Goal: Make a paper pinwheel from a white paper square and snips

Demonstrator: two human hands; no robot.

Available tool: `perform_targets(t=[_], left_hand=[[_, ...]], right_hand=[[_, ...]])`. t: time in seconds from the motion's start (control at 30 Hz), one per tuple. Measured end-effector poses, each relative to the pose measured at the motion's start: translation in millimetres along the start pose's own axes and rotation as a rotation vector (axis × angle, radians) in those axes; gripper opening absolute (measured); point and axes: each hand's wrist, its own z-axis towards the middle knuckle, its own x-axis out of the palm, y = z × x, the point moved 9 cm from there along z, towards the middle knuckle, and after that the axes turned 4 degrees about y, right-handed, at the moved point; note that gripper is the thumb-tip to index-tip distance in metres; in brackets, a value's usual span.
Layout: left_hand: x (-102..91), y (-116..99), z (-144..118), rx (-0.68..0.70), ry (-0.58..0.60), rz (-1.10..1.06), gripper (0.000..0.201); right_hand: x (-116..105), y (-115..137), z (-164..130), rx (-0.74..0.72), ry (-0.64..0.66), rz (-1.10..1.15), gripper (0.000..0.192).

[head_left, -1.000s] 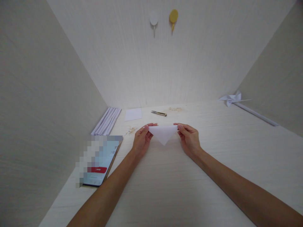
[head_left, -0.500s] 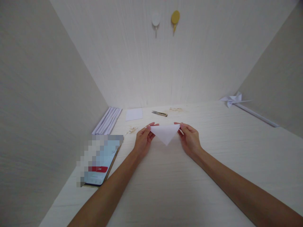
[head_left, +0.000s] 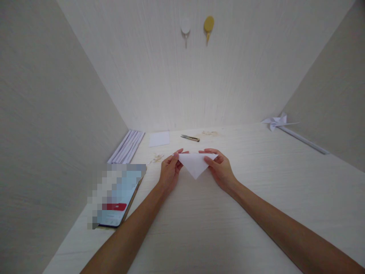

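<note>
A white sheet of paper (head_left: 194,163), folded into a triangle, is held between my two hands with its long edge at the top and its point toward me. My left hand (head_left: 170,169) pinches the left corner between thumb and fingers. On the other side, my right hand (head_left: 220,167) grips the paper near its right corner, the thumb lying over the front and the fingers behind. Beyond the hands lies a pair of thread snips (head_left: 190,138). A flat square of white paper (head_left: 159,139) rests to the left of the snips.
Several rolled paper sticks (head_left: 126,147) lie at the left wall, with a phone (head_left: 118,198), partly pixelated, in front of them. A paper pinwheel (head_left: 276,121) on a stick (head_left: 303,140) rests by the right wall. Two hooks, white (head_left: 185,26) and yellow (head_left: 208,24), hang on the back wall.
My right hand has shifted inward along the paper, its thumb now over the front face rather than at the corner tip. The left hand keeps its pinch. The whole view has shifted slightly.
</note>
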Motion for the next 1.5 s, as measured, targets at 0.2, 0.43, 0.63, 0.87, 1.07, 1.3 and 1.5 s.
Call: perform_targets(t=[0.2, 0.43, 0.63, 0.87, 1.07, 1.3, 1.5], left_hand=[[2.8, 1.2, -1.2, -0.015, 0.023, 0.019, 0.024], [5.1, 7.3, 0.4, -0.071, 0.076, 0.009, 0.025], [9.0, 9.5, -1.1, -0.096, 0.096, 0.026, 0.029], [8.4, 12.8, -1.5, -0.092, 0.118, 0.104, 0.031], [9.4, 11.5, -1.4, -0.064, 0.138, 0.158, 0.030], [6.9, 10.5, 0.0, -0.043, 0.129, 0.190, 0.032], [7.2, 10.3, -0.2, -0.039, 0.136, 0.218, 0.032]], right_hand=[[-7.9, -0.9, 1.6, -0.009, -0.038, -0.016, 0.022], [-8.9, -0.7, 1.9, 0.001, -0.045, 0.008, 0.017], [-7.2, -3.0, 1.8, 0.006, -0.013, -0.003, 0.016], [-9.0, -2.2, 4.0, 0.009, -0.056, 0.041, 0.020], [-12.1, 1.9, 3.7, -0.016, -0.086, 0.071, 0.018], [-12.7, 2.6, 3.0, -0.027, -0.075, 0.070, 0.017], [-15.1, 3.0, 3.4, -0.043, -0.103, 0.072, 0.016]])
